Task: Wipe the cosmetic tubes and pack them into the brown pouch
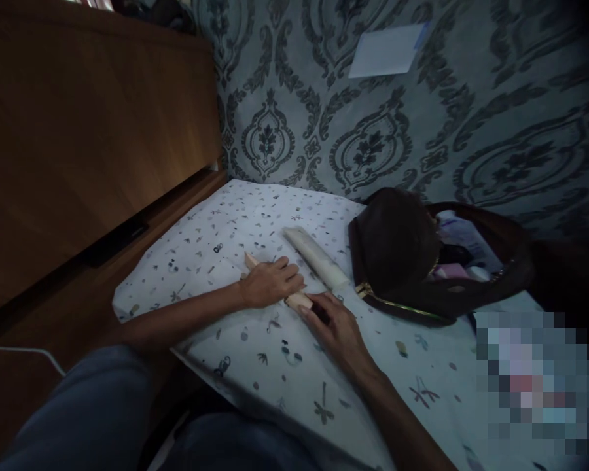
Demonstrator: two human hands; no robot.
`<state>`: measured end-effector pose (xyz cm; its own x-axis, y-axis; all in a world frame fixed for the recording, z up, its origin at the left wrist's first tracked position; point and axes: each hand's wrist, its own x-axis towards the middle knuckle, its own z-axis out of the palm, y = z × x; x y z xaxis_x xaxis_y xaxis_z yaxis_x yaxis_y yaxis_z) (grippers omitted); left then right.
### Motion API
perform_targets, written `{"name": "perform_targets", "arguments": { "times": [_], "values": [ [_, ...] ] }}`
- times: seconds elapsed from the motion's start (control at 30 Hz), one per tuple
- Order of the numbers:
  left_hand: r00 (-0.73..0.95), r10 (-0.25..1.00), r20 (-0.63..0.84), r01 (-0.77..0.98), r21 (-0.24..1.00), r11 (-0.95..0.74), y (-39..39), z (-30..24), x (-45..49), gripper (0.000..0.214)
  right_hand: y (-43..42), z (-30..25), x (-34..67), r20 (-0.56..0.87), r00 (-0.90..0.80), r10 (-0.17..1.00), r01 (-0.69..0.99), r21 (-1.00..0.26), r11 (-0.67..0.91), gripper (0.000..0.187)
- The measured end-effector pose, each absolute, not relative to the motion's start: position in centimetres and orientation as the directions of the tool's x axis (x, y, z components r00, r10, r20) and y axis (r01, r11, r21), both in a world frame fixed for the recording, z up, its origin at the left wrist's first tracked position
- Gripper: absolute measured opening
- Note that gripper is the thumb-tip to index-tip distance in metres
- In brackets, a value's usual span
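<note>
A long, pale peach item (299, 300), its exact kind unclear, lies slanted low over the patterned cover. My left hand (269, 282) is closed over its middle from above, fingers curled, so most of it is hidden. At its near right end, my right hand (341, 330) grips it between thumb and fingers. Just beyond both hands, a whitish, flattened tube-like item (317, 257) rests on the cover at a similar slant, touched by neither hand.
An unzipped dark brown bag (397, 242) stands to the right with several small items inside. The white patterned cover (294, 392) spreads under everything. Wooden furniture (93, 131) borders the left, and a wallpapered wall (294, 118) with a white paper (387, 51) rises behind.
</note>
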<state>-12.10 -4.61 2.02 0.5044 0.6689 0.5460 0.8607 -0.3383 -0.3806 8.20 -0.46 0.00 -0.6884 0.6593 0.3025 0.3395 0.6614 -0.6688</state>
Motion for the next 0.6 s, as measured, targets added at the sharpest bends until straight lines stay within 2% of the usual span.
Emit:
{"name": "perform_targets", "arguments": {
  "times": [0.27,0.5,0.6],
  "values": [
    [0.26,0.815,0.517,0.96,-0.229,-0.161,-3.8,2.4,-17.9,0.041,-0.5,-1.0,8.3,0.33,-0.656,0.679,0.346,-0.668,0.659,0.04],
    [0.11,0.902,0.417,0.986,0.066,-0.151,-2.7,2.7,-19.5,0.053,-0.5,-1.5,8.1,0.371,-0.623,0.689,0.383,-0.623,0.682,0.048],
    [0.052,0.906,0.42,0.983,0.136,-0.119,-2.1,2.6,-19.9,0.057,-0.3,-1.5,8.0,0.367,-0.619,0.694,0.388,-0.625,0.677,0.048]
  ]
}}
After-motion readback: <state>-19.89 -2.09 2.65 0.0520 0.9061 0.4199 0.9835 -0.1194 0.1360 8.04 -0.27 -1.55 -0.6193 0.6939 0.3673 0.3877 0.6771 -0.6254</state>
